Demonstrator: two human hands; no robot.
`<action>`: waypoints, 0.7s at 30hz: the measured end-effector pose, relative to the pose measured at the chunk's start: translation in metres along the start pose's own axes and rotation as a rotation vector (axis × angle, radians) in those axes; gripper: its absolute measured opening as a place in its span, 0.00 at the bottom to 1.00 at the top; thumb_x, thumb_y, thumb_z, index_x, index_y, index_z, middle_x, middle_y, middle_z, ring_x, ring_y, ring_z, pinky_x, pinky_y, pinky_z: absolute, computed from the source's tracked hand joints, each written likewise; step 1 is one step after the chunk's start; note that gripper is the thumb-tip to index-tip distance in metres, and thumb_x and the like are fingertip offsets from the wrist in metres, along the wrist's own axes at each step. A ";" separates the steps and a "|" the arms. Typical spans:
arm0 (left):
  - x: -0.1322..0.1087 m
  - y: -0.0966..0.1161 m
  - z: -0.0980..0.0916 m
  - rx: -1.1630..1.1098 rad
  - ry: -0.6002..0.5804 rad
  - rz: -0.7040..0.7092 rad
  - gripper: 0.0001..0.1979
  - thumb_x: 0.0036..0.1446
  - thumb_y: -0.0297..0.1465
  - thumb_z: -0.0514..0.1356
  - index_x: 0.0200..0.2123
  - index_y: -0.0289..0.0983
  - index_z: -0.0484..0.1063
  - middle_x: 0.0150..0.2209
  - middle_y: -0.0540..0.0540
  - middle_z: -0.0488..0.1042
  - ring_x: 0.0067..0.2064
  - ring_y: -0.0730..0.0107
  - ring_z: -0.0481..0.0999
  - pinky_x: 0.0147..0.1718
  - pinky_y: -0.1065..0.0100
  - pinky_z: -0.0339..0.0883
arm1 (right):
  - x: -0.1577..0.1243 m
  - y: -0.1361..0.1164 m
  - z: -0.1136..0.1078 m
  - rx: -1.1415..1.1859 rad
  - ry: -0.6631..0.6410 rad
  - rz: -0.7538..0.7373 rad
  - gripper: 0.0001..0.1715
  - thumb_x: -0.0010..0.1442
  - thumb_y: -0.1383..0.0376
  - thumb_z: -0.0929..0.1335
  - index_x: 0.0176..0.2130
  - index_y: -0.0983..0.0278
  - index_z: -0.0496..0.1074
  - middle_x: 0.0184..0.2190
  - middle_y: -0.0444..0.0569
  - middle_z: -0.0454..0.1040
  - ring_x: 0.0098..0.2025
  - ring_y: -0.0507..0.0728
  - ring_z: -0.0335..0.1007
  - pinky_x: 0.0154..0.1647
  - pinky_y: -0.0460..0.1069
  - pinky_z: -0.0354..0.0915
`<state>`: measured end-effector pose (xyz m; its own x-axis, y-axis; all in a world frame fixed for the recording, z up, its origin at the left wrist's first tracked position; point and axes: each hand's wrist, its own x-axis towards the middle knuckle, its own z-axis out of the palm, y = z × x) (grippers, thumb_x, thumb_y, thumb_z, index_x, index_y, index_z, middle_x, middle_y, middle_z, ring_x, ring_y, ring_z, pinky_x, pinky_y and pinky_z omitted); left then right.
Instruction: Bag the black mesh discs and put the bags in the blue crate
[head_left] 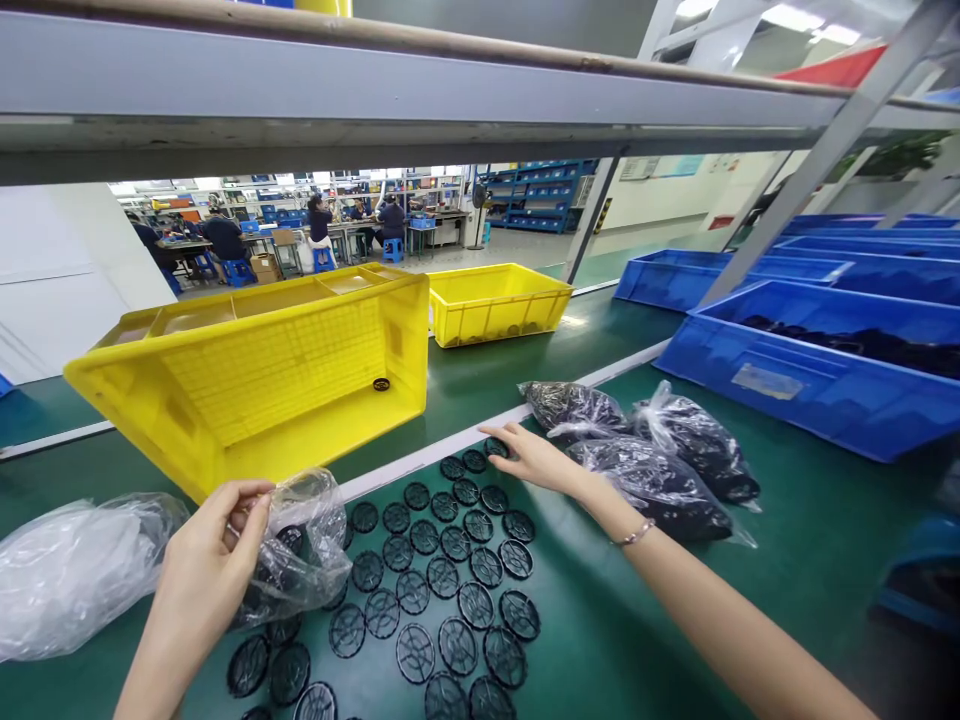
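My left hand (pixel 214 560) is closed in a pinch on the rim of a clear plastic bag (pixel 304 545) that holds a few black round parts. My right hand (pixel 536 458) reaches forward with fingers stretched flat, its fingertips on a black round grille disc (pixel 495 447) at the far end of the rows. Several black grille discs (pixel 442 580) lie in neat rows on the green mat (pixel 645 640) between my hands.
A tilted yellow crate (pixel 277 380) stands behind the discs with one disc inside. Another yellow crate (pixel 499 300) sits farther back. Three filled clear bags (pixel 652 460) lie right of my right hand. Blue bins (pixel 810 370) line the right. An empty bag (pixel 71 570) lies at left. People sit at benches far behind.
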<state>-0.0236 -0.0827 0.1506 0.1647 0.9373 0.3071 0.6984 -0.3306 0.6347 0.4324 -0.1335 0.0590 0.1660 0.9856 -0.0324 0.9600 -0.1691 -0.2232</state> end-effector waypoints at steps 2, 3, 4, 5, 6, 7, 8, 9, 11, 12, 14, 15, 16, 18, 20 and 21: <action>0.000 0.000 0.000 0.006 -0.009 -0.006 0.23 0.57 0.54 0.55 0.41 0.43 0.74 0.41 0.48 0.77 0.38 0.64 0.75 0.35 0.67 0.68 | 0.007 -0.011 0.004 0.039 -0.057 -0.098 0.36 0.61 0.46 0.58 0.64 0.53 0.59 0.51 0.48 0.65 0.41 0.38 0.64 0.55 0.37 0.65; 0.000 0.000 0.000 0.009 -0.015 -0.007 0.23 0.57 0.54 0.55 0.41 0.43 0.74 0.41 0.48 0.77 0.38 0.65 0.75 0.34 0.67 0.68 | 0.010 -0.015 0.006 0.048 -0.080 -0.118 0.35 0.61 0.47 0.59 0.63 0.54 0.62 0.51 0.48 0.65 0.43 0.38 0.64 0.55 0.36 0.64; 0.000 0.000 0.000 0.012 -0.018 -0.004 0.23 0.57 0.54 0.55 0.42 0.43 0.74 0.41 0.48 0.77 0.38 0.65 0.75 0.34 0.67 0.67 | 0.013 -0.017 0.009 0.050 -0.095 -0.117 0.33 0.60 0.49 0.61 0.61 0.55 0.64 0.51 0.47 0.65 0.45 0.39 0.64 0.55 0.36 0.64; 0.000 0.000 0.000 0.014 -0.020 0.002 0.22 0.58 0.53 0.55 0.42 0.43 0.74 0.40 0.48 0.77 0.37 0.65 0.75 0.33 0.67 0.67 | 0.015 -0.020 0.010 0.047 -0.100 -0.105 0.31 0.59 0.50 0.63 0.59 0.56 0.66 0.51 0.48 0.66 0.46 0.40 0.64 0.54 0.36 0.64; 0.000 0.001 0.000 0.010 -0.017 0.011 0.22 0.58 0.53 0.55 0.42 0.43 0.74 0.40 0.48 0.77 0.37 0.65 0.75 0.33 0.67 0.67 | 0.016 -0.022 0.010 0.042 -0.096 -0.087 0.30 0.58 0.52 0.64 0.57 0.59 0.68 0.51 0.49 0.66 0.46 0.40 0.64 0.53 0.36 0.63; -0.001 0.002 0.000 -0.001 -0.008 0.024 0.21 0.59 0.52 0.55 0.42 0.42 0.74 0.40 0.48 0.77 0.38 0.65 0.75 0.34 0.67 0.67 | 0.016 -0.026 0.008 0.037 -0.085 -0.067 0.29 0.58 0.54 0.64 0.55 0.63 0.69 0.50 0.50 0.67 0.45 0.40 0.64 0.50 0.35 0.63; -0.001 0.003 0.000 -0.017 0.001 0.040 0.21 0.59 0.51 0.56 0.42 0.42 0.74 0.40 0.48 0.77 0.38 0.65 0.75 0.34 0.67 0.67 | 0.014 -0.032 0.003 0.029 -0.071 -0.052 0.29 0.58 0.54 0.64 0.54 0.66 0.70 0.49 0.52 0.67 0.43 0.40 0.63 0.48 0.35 0.62; -0.002 0.004 0.000 -0.032 0.010 0.057 0.20 0.60 0.50 0.56 0.42 0.41 0.74 0.40 0.48 0.77 0.38 0.66 0.75 0.35 0.68 0.67 | 0.011 -0.041 -0.004 0.035 -0.050 -0.046 0.29 0.59 0.53 0.63 0.53 0.68 0.70 0.49 0.52 0.68 0.41 0.39 0.62 0.46 0.35 0.61; -0.004 0.008 0.002 -0.062 0.019 0.096 0.17 0.62 0.47 0.56 0.41 0.41 0.74 0.39 0.48 0.76 0.38 0.67 0.75 0.36 0.68 0.67 | -0.001 -0.071 -0.024 0.114 -0.019 -0.073 0.32 0.61 0.49 0.60 0.55 0.66 0.68 0.48 0.51 0.69 0.38 0.38 0.61 0.42 0.34 0.59; -0.006 0.010 0.003 -0.075 0.019 0.113 0.16 0.63 0.46 0.56 0.41 0.41 0.74 0.38 0.48 0.76 0.37 0.68 0.75 0.36 0.68 0.67 | -0.008 -0.092 -0.035 0.207 -0.016 -0.112 0.34 0.61 0.46 0.59 0.56 0.64 0.67 0.47 0.49 0.70 0.37 0.37 0.61 0.40 0.34 0.59; -0.008 0.014 0.004 -0.095 0.010 0.136 0.14 0.64 0.43 0.56 0.42 0.41 0.73 0.38 0.49 0.76 0.37 0.70 0.74 0.37 0.68 0.67 | -0.024 -0.143 -0.054 0.387 -0.106 -0.243 0.35 0.60 0.43 0.60 0.57 0.60 0.67 0.45 0.45 0.71 0.35 0.36 0.61 0.38 0.34 0.58; -0.010 0.016 0.004 -0.104 0.005 0.142 0.13 0.65 0.42 0.55 0.42 0.41 0.73 0.38 0.49 0.75 0.37 0.70 0.74 0.37 0.68 0.67 | -0.030 -0.171 -0.060 0.416 -0.162 -0.345 0.33 0.59 0.44 0.60 0.55 0.60 0.68 0.44 0.44 0.72 0.35 0.36 0.61 0.37 0.33 0.56; -0.012 0.018 0.004 -0.110 -0.002 0.148 0.13 0.65 0.42 0.55 0.42 0.41 0.73 0.38 0.49 0.75 0.38 0.70 0.74 0.37 0.68 0.67 | -0.034 -0.200 -0.061 0.418 -0.217 -0.471 0.31 0.59 0.46 0.62 0.53 0.61 0.70 0.43 0.44 0.72 0.36 0.36 0.61 0.38 0.34 0.56; -0.015 0.019 0.001 -0.112 -0.016 0.161 0.12 0.65 0.41 0.55 0.43 0.41 0.73 0.40 0.49 0.76 0.39 0.69 0.75 0.39 0.68 0.67 | -0.037 -0.254 -0.053 0.407 -0.202 -0.660 0.29 0.60 0.49 0.62 0.53 0.63 0.70 0.48 0.45 0.72 0.42 0.38 0.64 0.45 0.35 0.61; -0.017 0.019 -0.003 -0.102 -0.019 0.173 0.12 0.65 0.41 0.56 0.44 0.41 0.73 0.42 0.48 0.76 0.42 0.68 0.75 0.42 0.67 0.67 | -0.034 -0.291 -0.037 0.386 -0.114 -0.747 0.32 0.62 0.51 0.61 0.59 0.65 0.64 0.55 0.49 0.68 0.54 0.43 0.65 0.58 0.41 0.64; -0.017 0.018 -0.006 -0.096 -0.013 0.174 0.12 0.65 0.41 0.56 0.44 0.41 0.73 0.43 0.48 0.76 0.43 0.67 0.75 0.42 0.67 0.67 | -0.032 -0.301 -0.030 0.378 -0.080 -0.805 0.33 0.62 0.51 0.61 0.61 0.64 0.62 0.58 0.50 0.65 0.58 0.45 0.63 0.63 0.43 0.64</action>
<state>-0.0178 -0.1053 0.1613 0.2863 0.8664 0.4091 0.5888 -0.4960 0.6382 0.1451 -0.1142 0.1563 -0.5565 0.8045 0.2079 0.6380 0.5740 -0.5133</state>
